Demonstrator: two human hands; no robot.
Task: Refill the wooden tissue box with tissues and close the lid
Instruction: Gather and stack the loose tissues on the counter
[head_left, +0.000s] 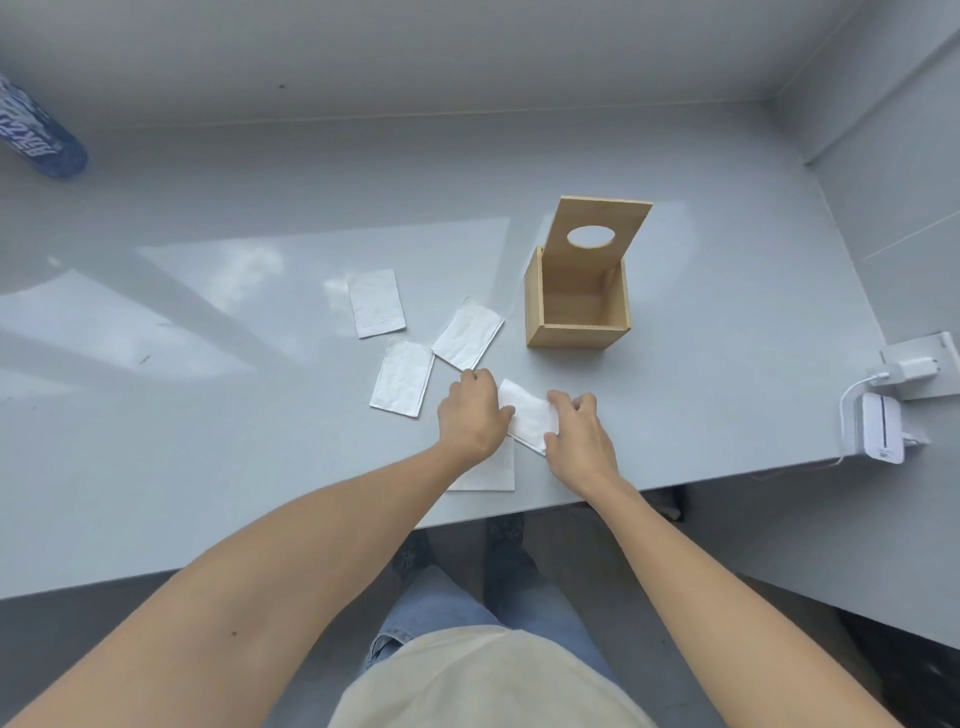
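Fingers of left hand (470, 413) and right hand (579, 434) pinching opposite ends of tissue (530, 415), long axis slanting away-left, near table edge (675, 480). Beyond tissue: wooden tissue box (576, 332) upright, lid (602, 234) raised, bare tabletop around.

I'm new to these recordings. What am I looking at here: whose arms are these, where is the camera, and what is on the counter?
There is no robot. A person wears a wide-angle camera on the head, so this single picture looks down along both bare arms. The left hand and right hand together hold one tissue low over the grey counter. Another tissue lies partly under the left wrist. Three more tissues lie spread farther left. The wooden box stands beyond the hands, empty inside, its lid with a round hole tipped up open. A blue bottle is at far left, and a white charger at the right edge.
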